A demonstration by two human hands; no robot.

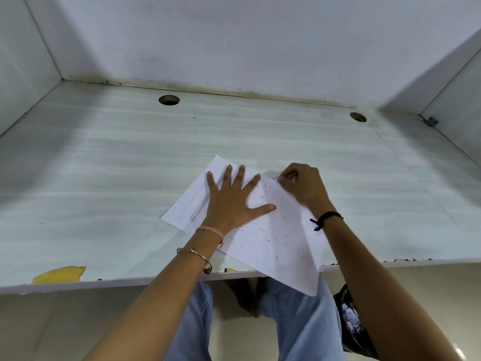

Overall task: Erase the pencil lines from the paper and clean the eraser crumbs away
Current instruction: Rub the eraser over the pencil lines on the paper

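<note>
One paper point(273, 243), one eraser point(289, 179), two hands point(229, 204) point(303, 187)

eraser point(289, 179): all but a sliver was hidden in the curled fingers of the right hand point(303, 187) | pencil lines point(197, 211): ran partly under the left hand point(229, 204) | paper point(273, 246): right edge was covered by the right hand | crumbs point(276, 256): were too small to tell apart
</note>
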